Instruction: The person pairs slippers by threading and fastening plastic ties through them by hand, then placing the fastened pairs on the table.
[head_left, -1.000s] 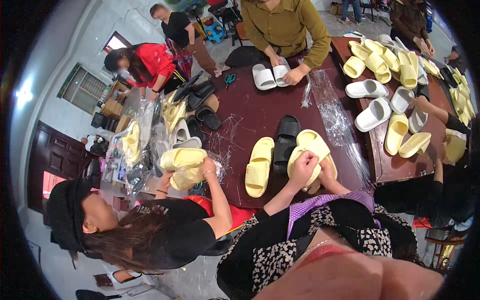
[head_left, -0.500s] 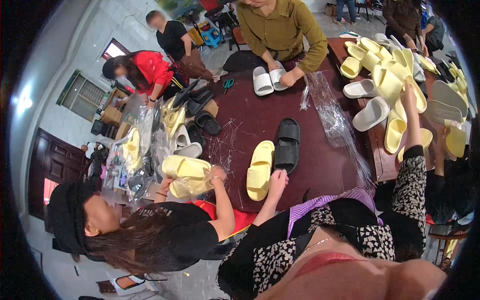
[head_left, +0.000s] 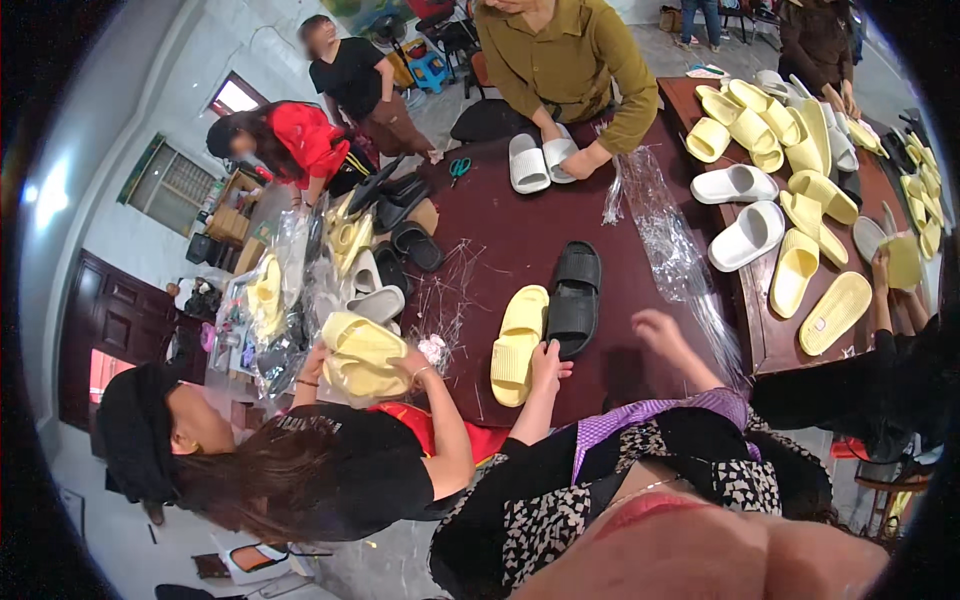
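A yellow slide slipper (head_left: 518, 345) and a black slide slipper (head_left: 575, 298) lie side by side on the dark red table in front of me. My left hand (head_left: 545, 372) is at the near end of the black slipper, fingers closed around its edge, close beside the yellow one. To the right, my right hand (head_left: 662, 336) hangs above the table, slightly blurred, with loosely curled fingers and nothing visible in it.
Yellow and white slippers (head_left: 740, 185) are heaped on the right-hand table. Clear plastic bags (head_left: 665, 235) lie at its edge. Across, a person holds white slippers (head_left: 542, 162); at left another handles yellow slippers (head_left: 362, 350) near bagged ones. Teal scissors (head_left: 459, 170) lie farther back.
My right hand has come back from the slipper heap on the right to above the table's near edge. My left hand stays by the black slipper, its grip slightly shifted.
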